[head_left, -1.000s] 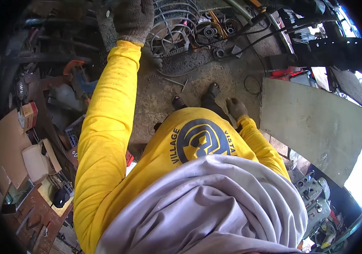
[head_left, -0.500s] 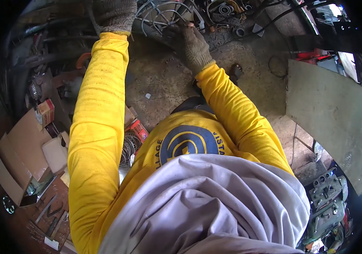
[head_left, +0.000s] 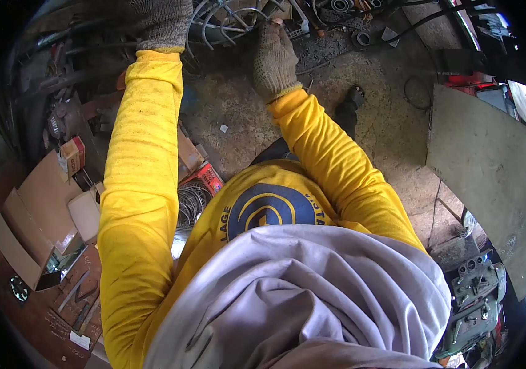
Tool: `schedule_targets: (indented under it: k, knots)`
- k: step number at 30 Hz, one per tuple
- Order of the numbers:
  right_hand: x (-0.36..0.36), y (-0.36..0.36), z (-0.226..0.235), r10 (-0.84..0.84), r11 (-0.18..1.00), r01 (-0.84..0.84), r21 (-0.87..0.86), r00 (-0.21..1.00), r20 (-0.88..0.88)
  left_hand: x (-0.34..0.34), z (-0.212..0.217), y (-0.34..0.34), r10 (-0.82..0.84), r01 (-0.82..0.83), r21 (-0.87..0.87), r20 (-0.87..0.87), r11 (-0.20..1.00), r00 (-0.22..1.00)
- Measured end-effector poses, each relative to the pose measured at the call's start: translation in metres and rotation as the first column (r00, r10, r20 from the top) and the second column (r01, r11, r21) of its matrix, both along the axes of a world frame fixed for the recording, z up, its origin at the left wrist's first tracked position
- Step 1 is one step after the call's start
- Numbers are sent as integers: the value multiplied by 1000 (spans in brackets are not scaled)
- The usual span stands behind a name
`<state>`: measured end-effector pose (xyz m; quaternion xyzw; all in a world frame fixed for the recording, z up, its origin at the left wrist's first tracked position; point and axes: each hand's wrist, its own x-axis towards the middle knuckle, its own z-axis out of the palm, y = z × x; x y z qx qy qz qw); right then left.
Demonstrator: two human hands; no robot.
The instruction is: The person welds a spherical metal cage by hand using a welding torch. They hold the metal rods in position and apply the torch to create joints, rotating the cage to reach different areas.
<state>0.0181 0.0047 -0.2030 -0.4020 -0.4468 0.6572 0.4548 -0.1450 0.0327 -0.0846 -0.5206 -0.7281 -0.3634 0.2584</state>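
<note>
My left hand (head_left: pixel 163 23), in a grey knitted glove, reaches up to the far edge at the left. Its fingers run out of the picture, so what it holds cannot be made out. My right hand (head_left: pixel 275 61), gloved alike with a bare fingertip showing, is closed at the top middle. Whatever lies within its fingers is hidden. Just beyond and left of it is a grey frame of curved metal rods (head_left: pixel 229 27), close to its fingers; whether they touch is unclear.
Small metal parts and cables (head_left: pixel 343 18) lie at the far side. An open cardboard box (head_left: pixel 29 215) and hand tools (head_left: pixel 78 301) sit at left. A coil of wire (head_left: pixel 190 203) is beside my body. A large flat sheet (head_left: pixel 490 178) and an engine-like metal part (head_left: pixel 475 301) stand at right.
My right hand has shifted slightly toward the left and up, beside the rods. My left hand has moved a little farther away. One foot shows more on the floor at right.
</note>
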Motion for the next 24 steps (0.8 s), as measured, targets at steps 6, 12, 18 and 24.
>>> schedule_targets:
  k: [6, 12, 18, 24]
  knots:
    - [7, 6, 7, -55, 994, 60, -94, 997, 54, -3, -6, 3, -18, 18, -23, 9, 1000, 1000]
    - [10, 21, -30, -131, 953, 132, 273, 991, -25, -4, -2, -1, -51, 51, 13, -34, 999, 998]
    - [20, 36, -26, -23, 955, -4, 297, 996, 90, -7, -3, 2, -92, 95, 56, -40, 994, 995]
    - [11, 39, -33, -43, 968, 103, 229, 967, -253, -2, -1, -1, -93, 91, 49, 25, 995, 995]
